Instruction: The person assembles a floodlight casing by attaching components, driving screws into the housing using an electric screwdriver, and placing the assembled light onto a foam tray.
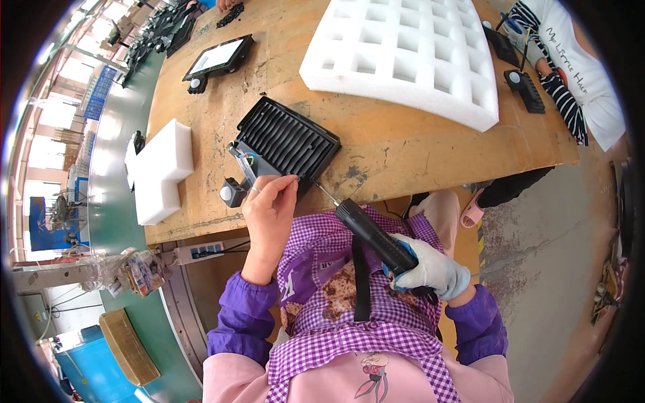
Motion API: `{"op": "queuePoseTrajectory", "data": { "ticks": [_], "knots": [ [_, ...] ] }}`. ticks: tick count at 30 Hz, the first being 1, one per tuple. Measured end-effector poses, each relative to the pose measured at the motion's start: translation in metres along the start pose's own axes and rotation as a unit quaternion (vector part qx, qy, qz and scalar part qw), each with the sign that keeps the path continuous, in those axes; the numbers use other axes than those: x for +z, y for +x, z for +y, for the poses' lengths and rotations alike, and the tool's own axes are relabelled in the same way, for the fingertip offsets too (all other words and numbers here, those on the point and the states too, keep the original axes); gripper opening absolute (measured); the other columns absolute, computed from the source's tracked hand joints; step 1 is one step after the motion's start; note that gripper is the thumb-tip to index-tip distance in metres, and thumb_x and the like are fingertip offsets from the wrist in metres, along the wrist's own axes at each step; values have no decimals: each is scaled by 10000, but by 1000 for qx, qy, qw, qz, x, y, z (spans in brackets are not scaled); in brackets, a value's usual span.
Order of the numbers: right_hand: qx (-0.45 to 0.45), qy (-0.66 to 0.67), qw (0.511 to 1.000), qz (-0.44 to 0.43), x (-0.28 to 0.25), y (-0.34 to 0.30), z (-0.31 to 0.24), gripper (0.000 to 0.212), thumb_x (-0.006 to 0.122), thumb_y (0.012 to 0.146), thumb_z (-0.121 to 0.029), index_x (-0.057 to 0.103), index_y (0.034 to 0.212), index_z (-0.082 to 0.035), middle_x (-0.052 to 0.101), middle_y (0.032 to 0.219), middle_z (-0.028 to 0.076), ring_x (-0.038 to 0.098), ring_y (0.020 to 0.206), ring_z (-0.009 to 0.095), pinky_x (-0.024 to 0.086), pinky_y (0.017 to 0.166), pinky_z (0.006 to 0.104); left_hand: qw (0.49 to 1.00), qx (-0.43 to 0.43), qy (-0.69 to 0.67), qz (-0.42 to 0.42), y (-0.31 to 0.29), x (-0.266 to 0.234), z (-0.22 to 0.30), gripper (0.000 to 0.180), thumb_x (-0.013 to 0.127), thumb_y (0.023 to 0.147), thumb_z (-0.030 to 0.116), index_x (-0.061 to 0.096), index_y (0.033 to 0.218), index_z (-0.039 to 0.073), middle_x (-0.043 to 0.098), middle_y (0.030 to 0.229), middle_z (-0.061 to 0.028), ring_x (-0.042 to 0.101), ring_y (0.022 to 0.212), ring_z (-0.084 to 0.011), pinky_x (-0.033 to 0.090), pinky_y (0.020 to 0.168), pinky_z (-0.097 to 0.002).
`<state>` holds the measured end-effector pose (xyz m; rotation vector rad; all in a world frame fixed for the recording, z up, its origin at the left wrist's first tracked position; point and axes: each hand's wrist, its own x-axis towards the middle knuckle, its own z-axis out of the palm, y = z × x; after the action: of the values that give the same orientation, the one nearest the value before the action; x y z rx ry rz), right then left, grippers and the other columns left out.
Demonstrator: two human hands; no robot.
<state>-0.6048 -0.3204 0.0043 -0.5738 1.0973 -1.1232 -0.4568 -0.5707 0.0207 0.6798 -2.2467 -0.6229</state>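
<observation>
A black ribbed lamp housing (289,140) lies on the wooden table, ribs up, close to the front edge. At its near left are a small black sensor with a round white lens (232,193) and some thin wires (250,160). My bare left hand (269,211) is at the housing's near edge, thumb and forefinger pinched together; whatever they hold is too small to make out. In my gloved right hand (430,269) is a black electric screwdriver (376,236). Its thin bit points up and left, the tip beside the housing's near right edge; whether it touches cannot be told.
A white foam tray with square pockets (403,50) lies at the back. White foam blocks (161,171) stand on the left, and a lamp with a pale panel (218,59) lies behind. At the right, a co-worker's striped sleeve (563,101) is near more black lamps (525,91).
</observation>
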Motion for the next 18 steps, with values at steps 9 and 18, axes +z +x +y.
{"op": "queuePoseTrajectory", "data": {
  "ticks": [9, 18],
  "knots": [
    [3, 23, 1000, 0, -2, 2, 5, 708, 752, 690, -145, 468, 1330, -37, 587, 909, 37, 568, 816, 138, 480, 759, 294, 1000, -16, -14, -9, 1, -1, 3, 82, 714, 806, -19, 707, 886, -3, 633, 784, -31, 534, 613, -62, 409, 545, -201],
    [-14, 18, 1000, -4, -5, 6, 10, 720, 771, 686, -170, 471, 1327, -34, 581, 904, 30, 561, 816, 129, 472, 760, 288, 998, -41, -40, -23, 4, -3, 5, 89, 714, 803, -21, 707, 889, -1, 631, 787, -26, 530, 624, -63, 409, 559, -203]
  ]
}}
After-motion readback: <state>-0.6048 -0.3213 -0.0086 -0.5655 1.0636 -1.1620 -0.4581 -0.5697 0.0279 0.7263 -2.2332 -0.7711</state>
